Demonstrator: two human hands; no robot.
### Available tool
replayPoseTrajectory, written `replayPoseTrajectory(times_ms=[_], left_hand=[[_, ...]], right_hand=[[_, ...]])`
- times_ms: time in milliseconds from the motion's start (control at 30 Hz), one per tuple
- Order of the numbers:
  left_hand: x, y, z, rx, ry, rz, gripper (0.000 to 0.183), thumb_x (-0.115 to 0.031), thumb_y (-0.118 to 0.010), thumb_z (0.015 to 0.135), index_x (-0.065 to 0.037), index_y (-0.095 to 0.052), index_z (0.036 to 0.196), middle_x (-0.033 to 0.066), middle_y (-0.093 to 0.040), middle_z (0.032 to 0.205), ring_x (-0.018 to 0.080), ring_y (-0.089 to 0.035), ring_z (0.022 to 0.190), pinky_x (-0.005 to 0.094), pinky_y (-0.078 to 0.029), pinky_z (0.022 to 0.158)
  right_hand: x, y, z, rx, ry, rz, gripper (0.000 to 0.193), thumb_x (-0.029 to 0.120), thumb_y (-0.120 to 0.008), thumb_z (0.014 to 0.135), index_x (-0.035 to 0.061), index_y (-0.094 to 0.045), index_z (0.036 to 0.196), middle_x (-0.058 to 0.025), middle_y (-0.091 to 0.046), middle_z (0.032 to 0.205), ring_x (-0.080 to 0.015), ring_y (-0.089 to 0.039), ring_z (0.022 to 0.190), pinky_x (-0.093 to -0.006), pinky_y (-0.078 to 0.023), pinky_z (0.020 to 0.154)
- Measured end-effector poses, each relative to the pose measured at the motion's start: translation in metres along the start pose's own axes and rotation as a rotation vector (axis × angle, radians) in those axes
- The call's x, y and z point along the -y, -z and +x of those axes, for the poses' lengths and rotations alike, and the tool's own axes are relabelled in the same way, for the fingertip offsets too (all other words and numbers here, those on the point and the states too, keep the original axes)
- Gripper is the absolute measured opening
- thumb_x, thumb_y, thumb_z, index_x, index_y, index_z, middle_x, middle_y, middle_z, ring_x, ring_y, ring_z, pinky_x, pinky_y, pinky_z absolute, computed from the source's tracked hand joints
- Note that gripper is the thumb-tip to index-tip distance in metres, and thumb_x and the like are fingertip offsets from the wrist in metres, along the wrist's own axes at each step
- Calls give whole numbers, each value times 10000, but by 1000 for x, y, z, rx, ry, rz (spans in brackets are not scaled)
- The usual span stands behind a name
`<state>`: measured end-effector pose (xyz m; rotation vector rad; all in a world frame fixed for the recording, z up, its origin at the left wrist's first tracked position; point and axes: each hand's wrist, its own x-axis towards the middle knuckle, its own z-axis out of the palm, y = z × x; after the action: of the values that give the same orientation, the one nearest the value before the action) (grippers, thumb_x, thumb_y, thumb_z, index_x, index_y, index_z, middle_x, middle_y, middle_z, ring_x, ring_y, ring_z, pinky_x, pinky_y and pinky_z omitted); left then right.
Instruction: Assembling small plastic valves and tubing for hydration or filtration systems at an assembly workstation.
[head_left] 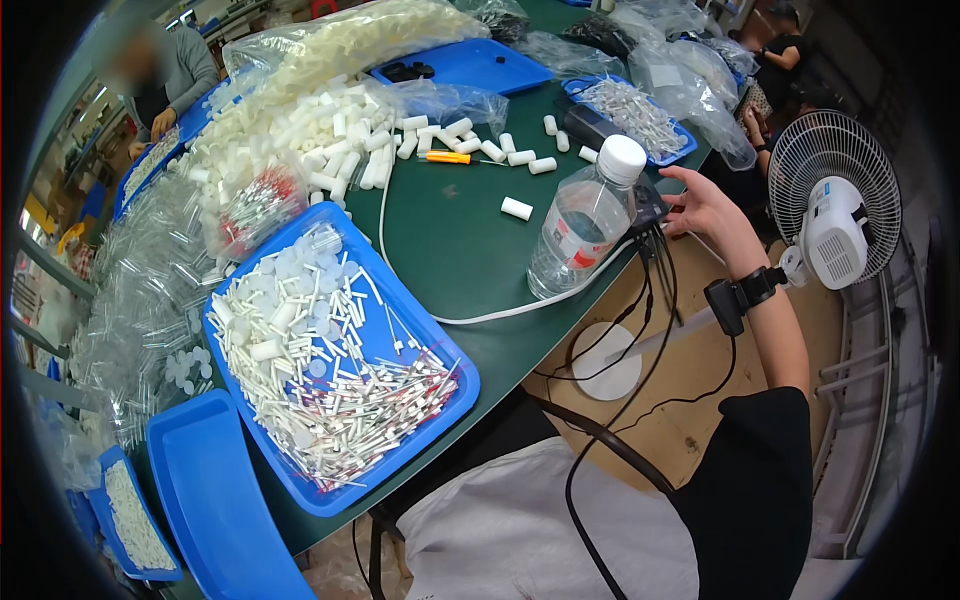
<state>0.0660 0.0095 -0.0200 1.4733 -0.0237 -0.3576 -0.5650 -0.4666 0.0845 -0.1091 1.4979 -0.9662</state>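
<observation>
My right hand (705, 215) reaches to the table's right edge, fingers apart and curved, beside a small black box (648, 203) with several cables plugged in. Whether a fingertip touches the box I cannot tell. On that wrist sits a black strap with a small dark device (727, 304). Just left of the hand stands a transparent plastic bottle (578, 235) with a white cap, upright. My left hand is out of view. A blue tray (462, 388) in front of me holds many thin white sticks, some with red parts, and translucent round pieces.
White cylinders (300, 150) are heaped on the green table (450, 250), near an orange-handled screwdriver (447, 157). An empty blue tray (205, 470) lies at left. A white fan (835, 215) stands right. Cables (640, 335) hang off the edge. Other people sit beyond.
</observation>
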Motion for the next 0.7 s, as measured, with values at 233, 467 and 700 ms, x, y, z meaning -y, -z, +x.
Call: replayPoseTrajectory(times_ms=[233,467,700], left_hand=[[-4,-7,-2,-7,-4,-13,466,-323,-553,887,-37,-483,1249,165,-483,1296,295,-495,1171,413,-433,960],[-8,-8,-13,-29,-4,-22,467,-323,-554,886,-39,-483,1250,165,-478,1302,295,-489,1179,413,-430,965],[-18,4,-34,-79,-13,-23,467,-324,-554,886,-40,-484,1250,165,-474,1308,294,-483,1187,413,-427,970]], right_hand=[[-59,26,-19,126,843,-964,524,203,-746,801,-81,-541,1191,-94,-646,1006,-195,-627,906,-332,-517,702],[-66,18,-3,-275,1357,-1329,426,267,-759,779,0,-642,1090,-138,-705,859,-217,-658,619,-321,-500,603],[-42,-8,40,-159,1479,-1199,413,249,-764,782,-16,-644,1075,-133,-701,835,-210,-640,603,-321,-500,603]])
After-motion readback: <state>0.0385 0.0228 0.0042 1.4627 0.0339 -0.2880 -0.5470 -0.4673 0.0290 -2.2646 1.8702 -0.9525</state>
